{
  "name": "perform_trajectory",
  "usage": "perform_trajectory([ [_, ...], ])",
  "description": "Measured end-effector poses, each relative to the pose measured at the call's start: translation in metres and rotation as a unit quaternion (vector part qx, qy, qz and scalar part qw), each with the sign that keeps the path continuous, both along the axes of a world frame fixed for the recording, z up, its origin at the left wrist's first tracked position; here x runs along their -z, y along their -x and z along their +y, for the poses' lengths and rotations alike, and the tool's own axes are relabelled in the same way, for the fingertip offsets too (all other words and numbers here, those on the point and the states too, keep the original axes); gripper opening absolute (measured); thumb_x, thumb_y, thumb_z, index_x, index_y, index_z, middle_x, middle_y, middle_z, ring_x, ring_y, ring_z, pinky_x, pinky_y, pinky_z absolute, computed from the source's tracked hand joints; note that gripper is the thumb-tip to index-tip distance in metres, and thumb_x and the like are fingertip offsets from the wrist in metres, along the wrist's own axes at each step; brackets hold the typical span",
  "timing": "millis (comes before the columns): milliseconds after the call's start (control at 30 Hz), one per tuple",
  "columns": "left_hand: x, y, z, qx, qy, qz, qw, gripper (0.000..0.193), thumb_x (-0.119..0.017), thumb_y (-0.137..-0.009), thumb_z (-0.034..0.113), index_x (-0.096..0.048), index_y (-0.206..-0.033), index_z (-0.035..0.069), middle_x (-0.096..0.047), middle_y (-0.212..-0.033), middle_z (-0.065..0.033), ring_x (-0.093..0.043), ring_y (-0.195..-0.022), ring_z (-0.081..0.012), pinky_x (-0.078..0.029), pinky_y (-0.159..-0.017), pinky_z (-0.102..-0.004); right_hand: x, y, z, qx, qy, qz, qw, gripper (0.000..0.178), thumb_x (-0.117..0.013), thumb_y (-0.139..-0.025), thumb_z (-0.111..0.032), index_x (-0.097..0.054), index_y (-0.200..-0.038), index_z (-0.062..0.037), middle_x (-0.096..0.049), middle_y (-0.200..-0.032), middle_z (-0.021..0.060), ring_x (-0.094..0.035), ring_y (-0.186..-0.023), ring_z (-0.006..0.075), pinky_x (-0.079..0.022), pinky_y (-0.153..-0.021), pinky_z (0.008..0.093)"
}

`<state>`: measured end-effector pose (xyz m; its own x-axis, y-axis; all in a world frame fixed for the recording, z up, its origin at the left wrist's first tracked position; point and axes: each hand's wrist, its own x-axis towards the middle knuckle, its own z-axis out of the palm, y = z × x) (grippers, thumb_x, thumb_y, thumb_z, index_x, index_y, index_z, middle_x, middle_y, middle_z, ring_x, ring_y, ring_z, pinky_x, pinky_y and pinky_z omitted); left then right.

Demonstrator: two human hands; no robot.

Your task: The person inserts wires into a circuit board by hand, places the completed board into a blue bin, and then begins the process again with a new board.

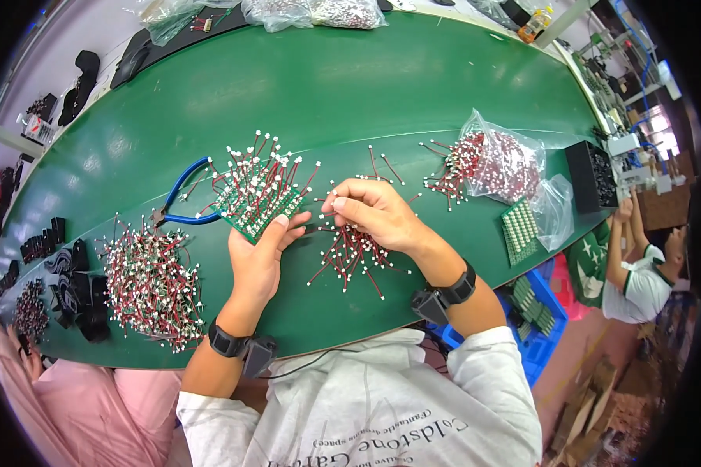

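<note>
My left hand point(257, 265) grips the lower edge of a green circuit board panel point(251, 226). Many short red leads with white connectors point(265, 173) stand up from that panel. Just right of it, my right hand point(375, 214) is closed in a pinch, with a small white connector end showing at its fingertips; the rest of that lead is hidden. Under the right hand lies a loose heap of red wire leads point(357, 253). Blue-handled pliers point(181, 180) rest open beside the panel's left edge.
A large heap of leads point(152, 284) lies at left, near black parts point(74, 292). To the right are a plastic bag of leads point(510, 163), another green panel point(519, 233) and a black box point(590, 177). A blue crate point(551, 315) stands below the table edge. Other people sit on both sides.
</note>
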<state>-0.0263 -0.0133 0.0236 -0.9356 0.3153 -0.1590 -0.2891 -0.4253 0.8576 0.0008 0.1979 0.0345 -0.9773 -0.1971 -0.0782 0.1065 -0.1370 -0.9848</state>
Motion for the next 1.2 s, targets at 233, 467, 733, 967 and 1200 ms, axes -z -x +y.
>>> perform_trajectory([
  [233,0.002,-0.006,0.005,-0.001,0.032,0.022,0.999,0.026,-0.057,-0.096,0.001,-0.055,-0.121,-0.004,-0.065,-0.114,-0.0134,-0.069,-0.103,-0.0288,-0.060,-0.082,-0.0346,-0.001,-0.011,-0.012,0.019,0.034,0.027,0.999,0.017,-0.051,-0.101,-0.013,-0.062,-0.107,-0.0018,-0.057,-0.076,-0.0020,-0.049,-0.068,0.0044,-0.039,-0.058,0.0226],
  [467,0.009,-0.017,0.010,-0.020,0.079,0.099,0.992,0.028,-0.063,-0.092,-0.002,-0.056,-0.120,-0.003,-0.065,-0.114,-0.0099,-0.067,-0.102,-0.0191,-0.055,-0.086,-0.0303,-0.005,-0.018,-0.028,0.071,-0.214,0.148,0.963,0.008,-0.059,-0.093,-0.008,-0.061,-0.097,-0.0008,-0.057,-0.061,0.0032,-0.051,-0.052,0.0077,-0.040,-0.049,0.0266],
  [733,0.010,-0.023,0.013,-0.037,0.117,0.157,0.980,0.032,-0.069,-0.089,0.001,-0.056,-0.118,-0.001,-0.066,-0.111,-0.0063,-0.063,-0.099,-0.0125,-0.050,-0.087,-0.0274,0.005,-0.015,-0.036,0.172,-0.393,0.274,0.861,0.008,-0.067,-0.081,-0.007,-0.064,-0.087,-0.0036,-0.062,-0.063,0.0104,-0.063,-0.053,0.0248,-0.048,-0.049,0.0355],
  [967,0.010,-0.022,0.009,-0.032,0.146,0.178,0.973,0.028,-0.070,-0.089,0.003,-0.059,-0.115,0.000,-0.067,-0.109,-0.0055,-0.063,-0.096,-0.0117,-0.051,-0.085,-0.0280,0.005,-0.013,-0.037,0.186,-0.406,0.315,0.837,0.007,-0.069,-0.076,-0.007,-0.063,-0.080,-0.0050,-0.061,-0.063,0.0102,-0.062,-0.055,0.0275,-0.048,-0.050,0.0385],
  [1200,0.007,-0.023,0.010,-0.032,0.178,0.204,0.962,0.022,-0.067,-0.089,0.001,-0.064,-0.111,-0.002,-0.068,-0.109,-0.0066,-0.064,-0.096,-0.0133,-0.051,-0.085,-0.0280,0.006,-0.013,-0.032,0.158,-0.419,0.308,0.839,0.010,-0.071,-0.070,-0.009,-0.063,-0.076,-0.0052,-0.061,-0.064,0.0101,-0.061,-0.056,0.0294,-0.049,-0.051,0.0394],
])
